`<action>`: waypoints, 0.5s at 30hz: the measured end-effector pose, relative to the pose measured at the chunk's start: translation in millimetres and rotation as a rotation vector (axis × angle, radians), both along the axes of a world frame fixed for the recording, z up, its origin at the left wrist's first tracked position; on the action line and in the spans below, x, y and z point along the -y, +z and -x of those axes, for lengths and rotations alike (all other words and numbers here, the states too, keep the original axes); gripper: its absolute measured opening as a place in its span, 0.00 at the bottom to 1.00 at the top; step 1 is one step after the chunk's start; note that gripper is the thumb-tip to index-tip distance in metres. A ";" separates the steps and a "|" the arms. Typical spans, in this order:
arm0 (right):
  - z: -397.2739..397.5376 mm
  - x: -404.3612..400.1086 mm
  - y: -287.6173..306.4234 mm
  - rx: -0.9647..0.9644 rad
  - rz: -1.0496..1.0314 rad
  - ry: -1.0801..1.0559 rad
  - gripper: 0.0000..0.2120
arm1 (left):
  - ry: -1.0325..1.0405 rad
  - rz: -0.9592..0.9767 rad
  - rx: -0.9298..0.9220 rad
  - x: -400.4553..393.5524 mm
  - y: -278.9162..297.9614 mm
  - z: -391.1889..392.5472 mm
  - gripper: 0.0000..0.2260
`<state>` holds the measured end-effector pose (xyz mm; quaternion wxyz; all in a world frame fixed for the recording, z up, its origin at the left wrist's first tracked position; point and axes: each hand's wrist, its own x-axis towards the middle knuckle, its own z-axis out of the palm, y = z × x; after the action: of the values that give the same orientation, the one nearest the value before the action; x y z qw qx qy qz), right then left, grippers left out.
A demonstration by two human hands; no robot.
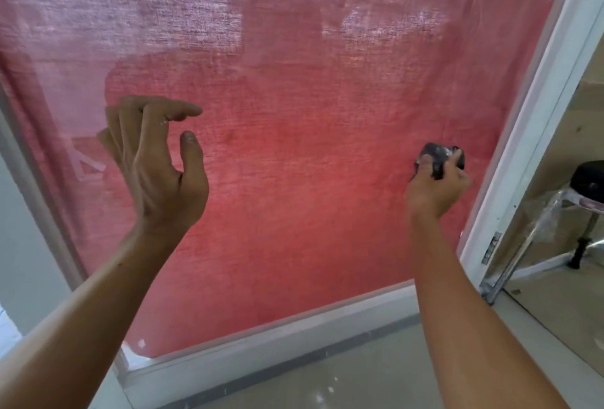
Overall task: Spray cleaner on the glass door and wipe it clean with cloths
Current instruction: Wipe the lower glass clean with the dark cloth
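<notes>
Head view: one wide-angle frame, looking forward and down along both forearms at a door.
Glass door [294, 180]: it fills the frame ahead of both hands; red woven fabric [310, 88] shows through the pane, with pale hazy patches across the upper part above the hands.
Left hand [153, 160]: raised in front of the pane, back toward the camera, fingers loosely spread and slightly bent, thumb apart from them; it holds nothing. Whether the fingertips touch the glass cannot be told.
Right hand [436, 186]: curled round a dark crumpled cloth [439, 155], which sticks out above the knuckles and sits against the pane, near the door's right edge.
Door frame [536, 134]: a white upright just right of the right hand, running diagonally; the white bottom rail [294, 336] passes below and between the two forearms.
Hinge [490, 250]: small metal plate on the frame, below and right of the right hand.
Beyond the frame: right of the right hand, a dark round-topped object [588, 180] on a stand, with clear plastic wrapping [549, 222] beneath it; too blurred to name.
Floor [359, 376]: pale tiles under the forearms, with a few white specks.
Left edge: a grey-white wall [19, 212] left of the left forearm.
In the way: the left hand and forearm cover part of the pane's lower left.
</notes>
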<state>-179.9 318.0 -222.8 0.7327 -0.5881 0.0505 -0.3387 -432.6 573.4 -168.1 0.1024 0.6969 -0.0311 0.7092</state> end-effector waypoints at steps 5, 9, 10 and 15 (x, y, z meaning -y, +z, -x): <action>59.2 -60.7 3.0 0.334 0.265 -0.029 0.27 | -0.087 -0.004 0.015 20.8 8.8 -8.8 0.11; 132.2 -131.2 22.3 0.748 0.642 0.030 0.25 | -0.139 0.027 0.115 27.2 19.4 -11.1 0.09; 147.8 -142.3 27.4 0.841 0.757 0.039 0.26 | -0.133 0.034 0.133 27.4 22.2 -10.6 0.09; 139.3 -133.9 50.8 1.082 1.006 0.003 0.29 | -0.115 0.035 0.141 28.7 30.5 -2.0 0.09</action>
<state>-319.3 451.9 -172.0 0.2976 -0.6038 -0.4799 -0.5626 -430.6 544.6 -137.6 0.1529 0.6403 -0.0658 0.7498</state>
